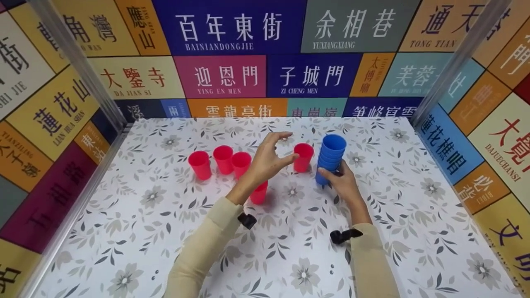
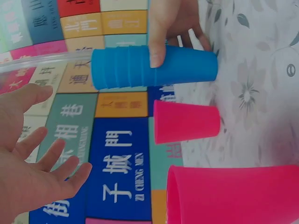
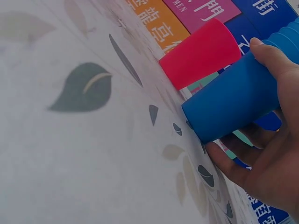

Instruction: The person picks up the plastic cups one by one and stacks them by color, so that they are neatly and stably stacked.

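Observation:
My right hand (image 1: 344,182) grips the lower part of a stack of blue cups (image 1: 331,155), nested mouths up. In the right wrist view the thumb lies along one side of the blue stack (image 3: 238,95) and fingers curl below. A red cup (image 1: 303,158) stands just left of the stack, apart from it. My left hand (image 1: 268,159) is raised above the table, thumb and fingers spread, holding nothing. Behind and below it stand more red cups: one (image 1: 259,193) near the wrist, one (image 1: 240,162) partly hidden by the forearm, and two farther left (image 1: 200,165).
A white tabletop (image 1: 145,248) with grey flowers and leaves bears everything. Upright panels with coloured signs (image 1: 230,29) enclose the back and both sides, with clear strips (image 1: 459,54) at the corners. Black wrist straps (image 1: 247,220) sit on both sleeves.

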Available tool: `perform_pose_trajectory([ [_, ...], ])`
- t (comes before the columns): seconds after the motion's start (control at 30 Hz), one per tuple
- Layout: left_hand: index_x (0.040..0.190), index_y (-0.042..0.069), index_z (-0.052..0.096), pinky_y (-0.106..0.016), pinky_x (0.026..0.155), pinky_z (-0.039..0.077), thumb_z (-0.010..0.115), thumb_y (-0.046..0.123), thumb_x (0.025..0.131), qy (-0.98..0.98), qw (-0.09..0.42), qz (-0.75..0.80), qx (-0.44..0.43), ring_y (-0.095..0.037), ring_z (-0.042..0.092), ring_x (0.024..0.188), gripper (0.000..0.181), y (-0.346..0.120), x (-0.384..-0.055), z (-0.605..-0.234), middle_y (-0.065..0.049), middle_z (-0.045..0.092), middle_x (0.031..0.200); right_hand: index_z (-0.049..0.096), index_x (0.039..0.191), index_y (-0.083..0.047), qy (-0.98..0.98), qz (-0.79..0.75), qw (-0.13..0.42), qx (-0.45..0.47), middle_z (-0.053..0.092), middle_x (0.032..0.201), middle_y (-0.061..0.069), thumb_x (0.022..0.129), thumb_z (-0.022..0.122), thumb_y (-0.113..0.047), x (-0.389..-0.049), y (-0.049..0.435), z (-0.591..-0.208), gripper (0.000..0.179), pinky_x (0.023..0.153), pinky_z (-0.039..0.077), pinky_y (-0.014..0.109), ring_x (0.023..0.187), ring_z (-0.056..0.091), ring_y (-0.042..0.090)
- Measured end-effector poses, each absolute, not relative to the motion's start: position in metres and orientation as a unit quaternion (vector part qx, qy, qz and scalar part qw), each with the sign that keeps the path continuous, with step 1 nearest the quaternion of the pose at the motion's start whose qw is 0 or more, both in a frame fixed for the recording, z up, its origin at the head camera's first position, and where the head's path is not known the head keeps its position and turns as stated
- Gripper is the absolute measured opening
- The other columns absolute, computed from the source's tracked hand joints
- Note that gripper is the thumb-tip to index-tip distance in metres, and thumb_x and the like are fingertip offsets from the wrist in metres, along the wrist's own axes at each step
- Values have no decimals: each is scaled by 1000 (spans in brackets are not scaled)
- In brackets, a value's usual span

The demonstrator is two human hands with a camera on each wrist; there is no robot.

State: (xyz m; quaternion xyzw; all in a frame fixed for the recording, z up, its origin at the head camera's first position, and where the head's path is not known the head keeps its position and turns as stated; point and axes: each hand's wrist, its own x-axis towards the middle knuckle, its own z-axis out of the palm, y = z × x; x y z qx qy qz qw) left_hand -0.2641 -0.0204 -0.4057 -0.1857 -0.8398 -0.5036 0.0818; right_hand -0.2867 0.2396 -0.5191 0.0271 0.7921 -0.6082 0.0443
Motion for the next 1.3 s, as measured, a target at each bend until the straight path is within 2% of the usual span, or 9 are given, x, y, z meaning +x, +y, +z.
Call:
perform_pose_trajectory([
  [0.2,139,11,55,-43,109,47,77,23,88,-839,127,-505,-158,-24,53,128,57,-38,-255,-413,-9,56,138,29,157,-16,797,-603,36,27,43,155,20,86,75,-48,-288,241,-521,90,114,41,53,142,44,37],
  [0.33,138,8,56,-43,105,50,78,20,87,-823,159,-528,-137,-26,54,127,57,-55,-251,-418,-11,56,137,31,155,-15,797,-603,34,27,45,153,19,85,77,-48,-289,240,-522,90,113,42,52,140,46,36],
  [0.5,134,5,58,-46,106,49,78,14,85,-785,202,-576,-102,-28,55,130,53,-77,-246,-429,-14,59,135,29,157,-16,794,-605,40,29,42,155,19,86,76,-47,-289,240,-523,91,113,43,53,141,45,37],
  [0.67,137,7,56,-49,110,47,77,16,87,-767,183,-612,-61,-27,54,132,55,-90,-241,-443,-12,58,139,28,157,-18,789,-613,41,32,41,157,19,86,76,-48,-288,241,-522,91,115,40,54,143,42,37],
  [0.8,138,6,54,-53,109,47,76,16,88,-752,176,-634,-48,-30,53,134,56,-98,-240,-448,-15,56,142,28,157,-17,788,-614,42,29,42,156,19,87,75,-47,-286,241,-521,90,114,41,53,143,43,37],
  [0.93,139,6,55,-49,111,46,75,20,89,-753,192,-628,-37,-28,52,134,55,-111,-240,-447,-16,56,142,29,157,-18,790,-611,40,30,43,156,18,87,75,-46,-285,239,-519,88,114,41,52,142,44,36],
  [1.17,136,1,57,-47,109,48,71,10,91,-714,256,-651,29,-28,58,126,48,-144,-242,-454,-19,60,136,26,158,-18,793,-608,42,29,40,157,19,88,74,-46,-285,239,-519,89,116,39,53,144,41,37],
  [1.3,134,0,59,-31,99,54,69,5,91,-688,291,-663,57,-27,63,115,44,-161,-242,-455,-20,63,131,26,158,-19,792,-609,44,31,39,158,19,88,74,-45,-285,240,-519,90,115,40,53,145,41,37],
])
